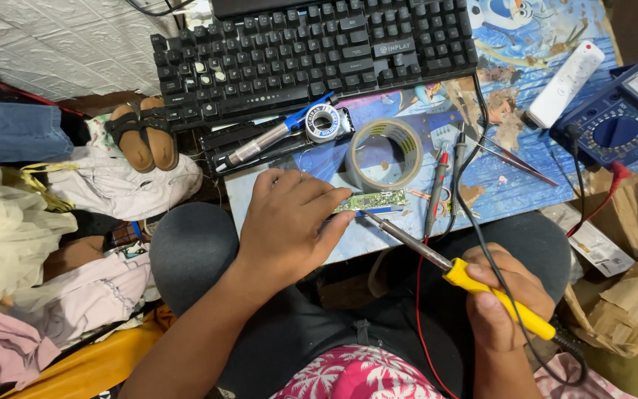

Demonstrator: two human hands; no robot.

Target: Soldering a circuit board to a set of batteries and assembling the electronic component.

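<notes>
Table (526, 185): in front of the person, above the knees.
Keyboard (311, 55): at the table's far edge.
Solder spool (323, 122): just before the keyboard, left of the tape roll (388, 154).
Circuit board (371, 201): near edge, just before the tape roll, under the left hand (289, 222) fingers (337, 214).
Soldering iron (452, 270): in the right hand (500, 295), tip beside the board's right end.
Probes (444, 181): right of the tape roll.
Multimeter (618, 118): far right.
Remote (564, 83): left of the multimeter.
Sandals (142, 133): left of the table.
</notes>
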